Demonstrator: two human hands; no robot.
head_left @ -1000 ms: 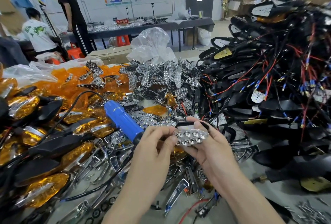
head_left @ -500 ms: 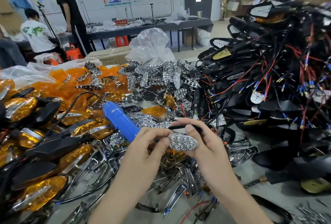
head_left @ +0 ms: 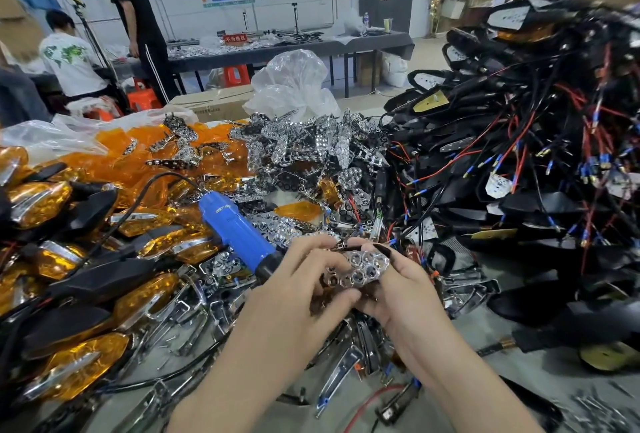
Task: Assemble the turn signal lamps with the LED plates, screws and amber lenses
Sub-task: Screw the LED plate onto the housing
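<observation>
Both hands meet over the table's middle around one chrome LED plate (head_left: 360, 271) seated in a black lamp housing whose edge shows at its top. My right hand (head_left: 403, 285) cradles the housing from below and the right. My left hand (head_left: 308, 282) pinches the plate's left end with thumb and fingers. A blue electric screwdriver (head_left: 237, 231) lies just left of my left hand, its tip hidden behind it. Loose chrome LED plates (head_left: 304, 152) are heaped behind. Amber lenses (head_left: 138, 159) lie at the left rear. Small screws (head_left: 602, 408) are scattered at the bottom right.
Finished amber lamps (head_left: 79, 297) pile along the left. Black housings with red and black wires (head_left: 519, 162) tower on the right. Chrome trim pieces (head_left: 339, 380) lie under my hands. A clear plastic bag (head_left: 294, 86) stands behind. Two people (head_left: 135, 24) work at the far left.
The plate and housing have dropped slightly and turned, the plate's reflector face now tilted more toward me. My left fingers have closed further over its left end.
</observation>
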